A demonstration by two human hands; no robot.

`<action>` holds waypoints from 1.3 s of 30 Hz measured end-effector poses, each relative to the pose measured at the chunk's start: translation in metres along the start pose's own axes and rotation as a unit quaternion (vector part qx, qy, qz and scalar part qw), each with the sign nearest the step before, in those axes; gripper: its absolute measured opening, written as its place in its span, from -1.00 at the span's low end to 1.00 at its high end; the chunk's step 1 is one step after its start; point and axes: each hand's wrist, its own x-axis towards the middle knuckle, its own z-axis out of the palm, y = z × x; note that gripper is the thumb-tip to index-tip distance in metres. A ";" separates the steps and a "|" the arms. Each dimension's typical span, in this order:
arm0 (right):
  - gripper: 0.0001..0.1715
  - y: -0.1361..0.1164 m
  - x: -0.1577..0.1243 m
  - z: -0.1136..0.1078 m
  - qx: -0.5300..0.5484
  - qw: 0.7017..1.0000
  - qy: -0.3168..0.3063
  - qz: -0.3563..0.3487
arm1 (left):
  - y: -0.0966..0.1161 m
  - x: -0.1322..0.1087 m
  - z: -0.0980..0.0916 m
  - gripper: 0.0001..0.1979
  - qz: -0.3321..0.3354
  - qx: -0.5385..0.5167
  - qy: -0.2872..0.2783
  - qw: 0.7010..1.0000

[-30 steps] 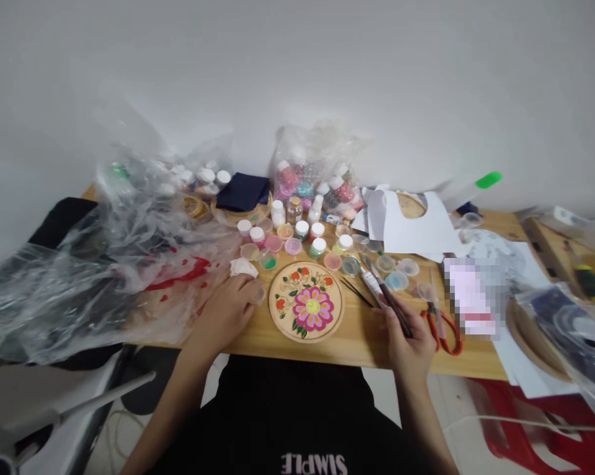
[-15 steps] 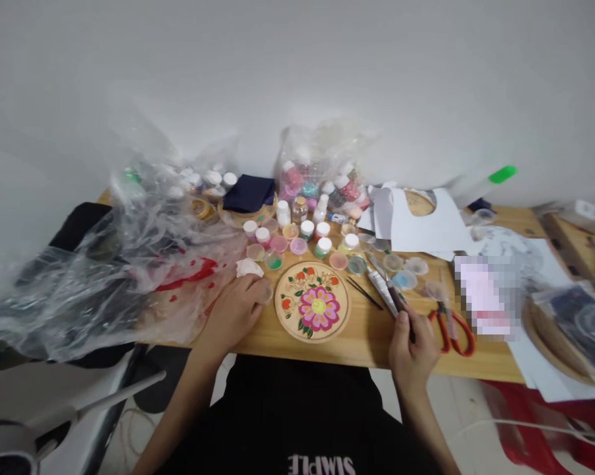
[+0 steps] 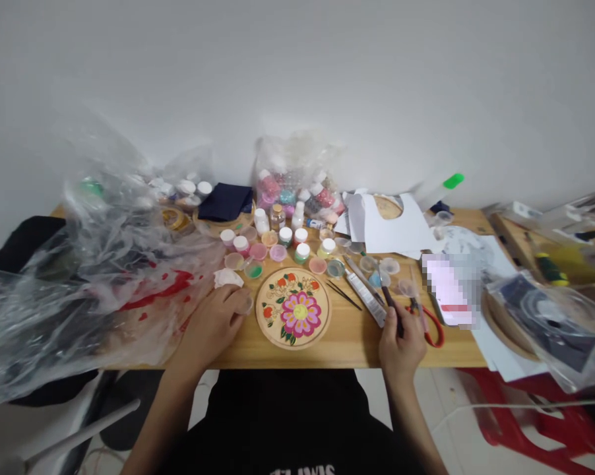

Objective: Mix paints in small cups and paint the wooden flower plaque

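A round wooden disc (image 3: 293,308) painted with a pink flower and orange blossoms lies on the wooden table (image 3: 347,343) in front of me. My left hand (image 3: 213,323) rests just left of the disc, fingers curled round a small clear cup at its edge. My right hand (image 3: 400,343) is closed on a dark paintbrush (image 3: 390,300) that points up and away, right of the disc. A white paint tube (image 3: 365,295) and two thin brushes (image 3: 344,295) lie between the disc and my right hand.
Several small paint pots (image 3: 278,247) stand behind the disc, with a bag of bottles (image 3: 297,181) at the wall. Crumpled clear plastic (image 3: 94,264) covers the left side. Red-handled scissors (image 3: 429,323), white paper (image 3: 391,227) and a wooden hoop (image 3: 505,330) sit to the right.
The view has shifted, sliding everything left in the frame. My right hand drew the paintbrush back toward the table's front edge and holds it more upright. My left hand stays beside the disc.
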 end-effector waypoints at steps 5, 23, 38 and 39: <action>-0.35 0.006 0.000 0.004 -0.044 0.999 0.012 -0.017 | -0.002 -0.001 0.003 -0.67 -0.002 -0.003 0.006 1.000; -0.60 0.015 0.001 0.000 -0.107 0.990 -0.006 -0.091 | -0.008 -0.005 0.009 -0.70 0.024 0.018 0.065 0.997; -0.63 0.026 0.006 0.000 -0.119 0.969 0.044 -0.212 | 0.000 -0.007 0.006 -0.63 -0.006 -0.007 0.041 0.999; -0.64 0.026 0.006 -0.001 -0.118 0.969 0.049 -0.210 | 0.000 -0.007 0.006 -0.64 -0.007 -0.009 0.042 0.999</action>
